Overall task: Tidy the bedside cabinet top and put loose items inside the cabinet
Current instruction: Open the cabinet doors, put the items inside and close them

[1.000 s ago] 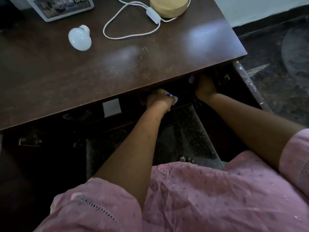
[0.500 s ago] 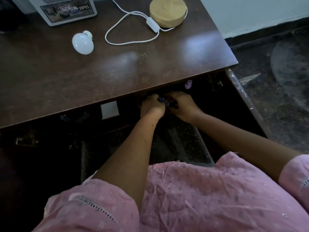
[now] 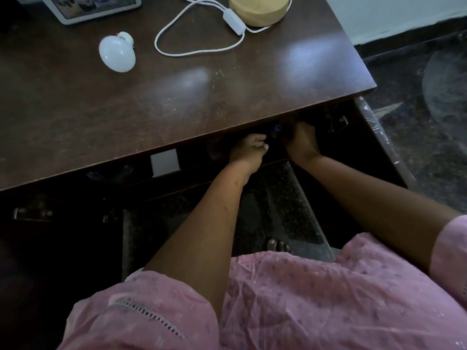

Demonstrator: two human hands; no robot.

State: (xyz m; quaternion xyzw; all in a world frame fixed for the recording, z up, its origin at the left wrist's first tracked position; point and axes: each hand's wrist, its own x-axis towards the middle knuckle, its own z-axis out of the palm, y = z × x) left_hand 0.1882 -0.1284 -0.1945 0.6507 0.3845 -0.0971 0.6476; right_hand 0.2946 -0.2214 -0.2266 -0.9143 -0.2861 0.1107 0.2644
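My right hand [image 3: 302, 141] reaches under the front edge of the dark brown cabinet top [image 3: 177, 102] and grips a small blue item [image 3: 276, 128] in the dim inside of the cabinet. Just to the left of it, my left hand [image 3: 249, 149] is loosely curled, and I see nothing in it. On the cabinet top lie a white light bulb [image 3: 117, 53] and a looped white cord with a switch [image 3: 202, 39]. A round wooden lamp base [image 3: 260, 7] stands at the back.
A white-framed picture [image 3: 88, 6] stands at the back left of the top. A white card [image 3: 164, 162] shows inside the dark cabinet. The cabinet's open door [image 3: 384, 147] juts out on the right. My toes [image 3: 278, 246] are on the floor below.
The small blue item was in my left hand, then both hands met on it. Now my right hand holds it a little to the right, and the left has come away.
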